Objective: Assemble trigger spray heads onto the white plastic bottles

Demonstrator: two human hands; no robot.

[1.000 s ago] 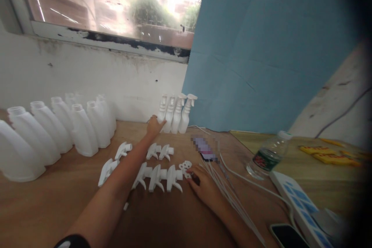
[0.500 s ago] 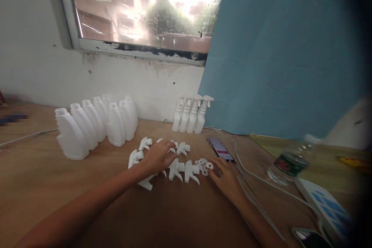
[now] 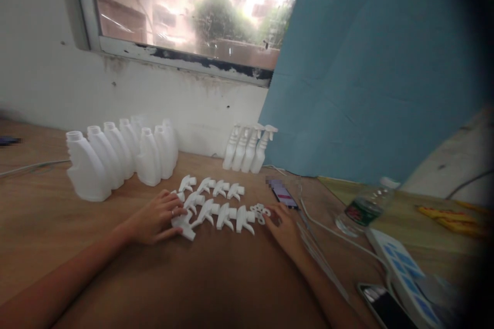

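White trigger spray heads (image 3: 224, 216) lie on the wooden table in two rough rows. At the left end of these rows, my left hand (image 3: 156, 218) rests with bent fingers and its thumb apart, against a tilted spray head (image 3: 183, 226). Its fingertips partly cover another head behind. A small cluster of white rings (image 3: 259, 211) lies beside the right end of the near row. My right hand (image 3: 284, 226) reaches them with curved fingers, thumb and forefinger apart, fingertips at the rings' edge. No held ring can be made out.
Several white bottles without tops (image 3: 90, 169) stand at the back left. Small spray bottles (image 3: 245, 151) line the wall. To the right are a phone (image 3: 283, 193), cables, a clear water bottle (image 3: 365, 208), a power strip (image 3: 403, 272) and another phone (image 3: 386, 306).
My left hand has moved from the far row leftward and nearer, to the left-end spray heads. The far-row heads now show uncovered. My right hand stays by the rings. The view has shifted slightly.
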